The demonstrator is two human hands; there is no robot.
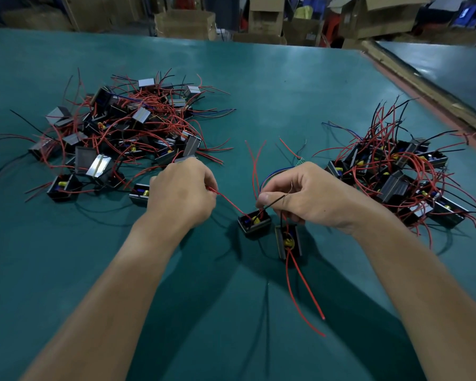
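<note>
Teal desk [286, 92], cardboard boxes [184, 23] beyond the far edge. Open black module [254, 225] sits near centre between the hands, with a second module [289, 242] just beside it. Left hand [180, 192]: grip pinched on its red lead [228, 202], drawn taut. Right hand [302, 195]: grip pinched on the black lead [272, 201] above it. Judged light, with limp leads and fragile joints; best taken by the casing.

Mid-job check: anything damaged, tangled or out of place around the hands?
Nothing looks damaged. One oddity: a second module trails from the wires the right hand grips, beside the first module whose red wire the left hand pinches; the two may be tangled.
</note>
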